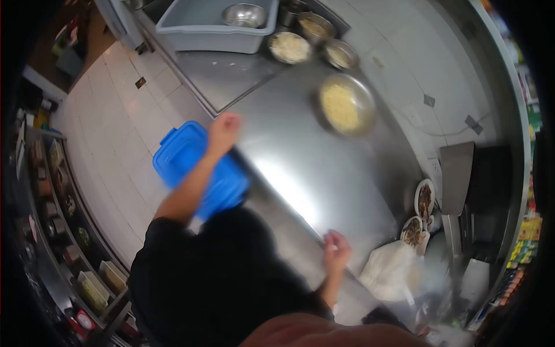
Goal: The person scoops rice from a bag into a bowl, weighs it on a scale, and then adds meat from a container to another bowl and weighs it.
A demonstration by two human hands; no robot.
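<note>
My left hand (224, 130) is raised over the near edge of the steel table (277, 144), beside the blue bin (222, 179). Its fingers look curled together, and motion blurs them. Farther along the same edge is my right hand (337, 251), fingers bent inward around a small pale spot that I cannot make out. Beyond both hands, a steel bowl (366, 110) of yellow shreds (341, 108) rests on the table.
A grey tub (214, 41) with a small metal bowl (244, 16) stands at the table's far left. Filled bowls (290, 47) are beside it. At the right are dishes of brown food (425, 199), a white cloth or bag (390, 270) and a dark grey panel (457, 179).
</note>
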